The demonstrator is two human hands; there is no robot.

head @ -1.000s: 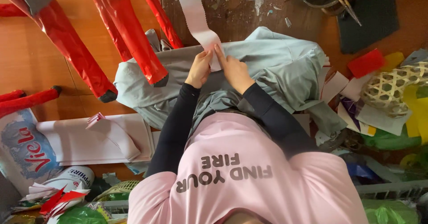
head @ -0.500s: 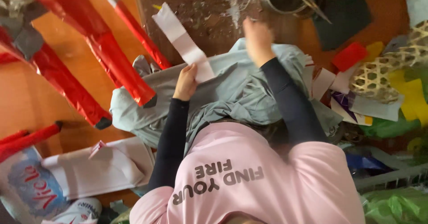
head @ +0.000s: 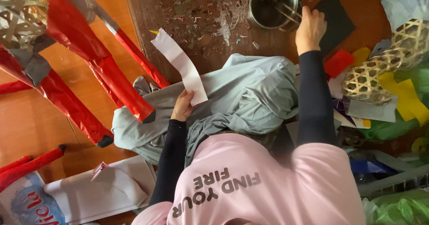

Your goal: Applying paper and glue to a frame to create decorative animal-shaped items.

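My left hand (head: 182,107) pinches the lower end of a long white paper strip (head: 180,65), which slants up and away over my grey-trousered lap (head: 241,95). My right hand (head: 310,29) is stretched far forward to a metal pot (head: 272,5) on the floor. Its fingers are closed on a thin stick (head: 286,11) that leans inside the pot. Both arms wear black sleeves under a pink shirt.
A red paper-wrapped frame (head: 85,68) with several legs stands at the left on the orange floor. White sheets (head: 89,193) lie near my left side. A woven bamboo ball (head: 380,73), coloured paper scraps (head: 406,95) and a black sheet (head: 335,21) crowd the right.
Both hands held the strip a second ago. My right hand let go and reached forward to the pot. The strip now hangs from my left hand alone.
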